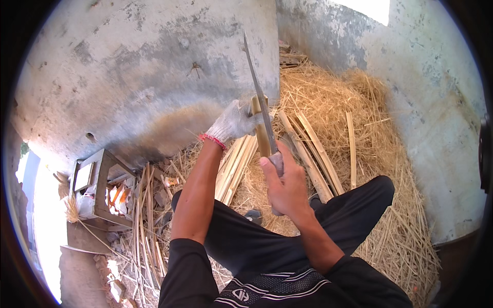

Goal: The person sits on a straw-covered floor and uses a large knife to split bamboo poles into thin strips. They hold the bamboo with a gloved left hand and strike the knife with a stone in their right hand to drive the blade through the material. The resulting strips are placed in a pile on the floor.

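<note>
My left hand (233,122), in a pale knit glove with a red band at the wrist, is closed around a short split piece of bamboo (262,137) held roughly upright before me. The handle of a long, narrow-bladed knife (254,77) sits in my bare right hand (287,186), the fingers wrapped round it. Its blade points up and away, lying along or just over the bamboo's right side; whether the edge touches it I cannot tell. Below my left hand lie pale split bamboo strips (236,172).
Longer bamboo pieces (310,154) lie by my right knee, with a single strip (351,149) farther right. Shavings (339,97) heap against the wall (154,61). A small wooden frame stand (100,185) and thin sticks (146,220) are at left.
</note>
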`<state>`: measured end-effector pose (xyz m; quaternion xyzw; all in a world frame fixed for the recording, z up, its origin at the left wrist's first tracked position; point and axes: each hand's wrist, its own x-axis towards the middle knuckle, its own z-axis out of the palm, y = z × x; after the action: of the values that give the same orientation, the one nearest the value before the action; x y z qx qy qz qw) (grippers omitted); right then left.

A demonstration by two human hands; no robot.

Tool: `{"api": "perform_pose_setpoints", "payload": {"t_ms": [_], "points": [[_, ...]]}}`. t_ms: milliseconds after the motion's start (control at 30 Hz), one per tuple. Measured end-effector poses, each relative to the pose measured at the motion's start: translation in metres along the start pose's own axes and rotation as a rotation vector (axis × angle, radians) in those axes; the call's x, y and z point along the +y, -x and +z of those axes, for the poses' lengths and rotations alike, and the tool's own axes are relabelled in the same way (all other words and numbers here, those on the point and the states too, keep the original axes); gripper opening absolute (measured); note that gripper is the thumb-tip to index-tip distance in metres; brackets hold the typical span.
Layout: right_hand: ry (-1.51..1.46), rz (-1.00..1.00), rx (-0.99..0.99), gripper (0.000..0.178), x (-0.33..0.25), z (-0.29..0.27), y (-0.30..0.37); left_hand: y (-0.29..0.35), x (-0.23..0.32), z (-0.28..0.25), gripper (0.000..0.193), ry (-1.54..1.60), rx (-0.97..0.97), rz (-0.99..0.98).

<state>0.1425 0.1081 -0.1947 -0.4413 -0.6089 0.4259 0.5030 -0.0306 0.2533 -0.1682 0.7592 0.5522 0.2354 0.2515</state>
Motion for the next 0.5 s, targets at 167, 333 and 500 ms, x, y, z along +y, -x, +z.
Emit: {"api": "perform_pose_setpoints", "payload": {"t_ms": [167,333,500], "points": [[-0.886,0.359,-0.203,0.041,-0.026,-0.036,-0.005,0.010,0.014,-0.004,0.043,0.160,0.028,0.040],[-0.357,0.001,0.008,0.042,-0.031,-0.017,0.010,0.007,0.019,-0.003,0.030,0.104,-0.010,-0.002],[0.153,-0.241,0.106,0.045,-0.013,0.000,-0.001,0.002,-0.002,0.006,0.035,0.068,0.037,0.086]]}}
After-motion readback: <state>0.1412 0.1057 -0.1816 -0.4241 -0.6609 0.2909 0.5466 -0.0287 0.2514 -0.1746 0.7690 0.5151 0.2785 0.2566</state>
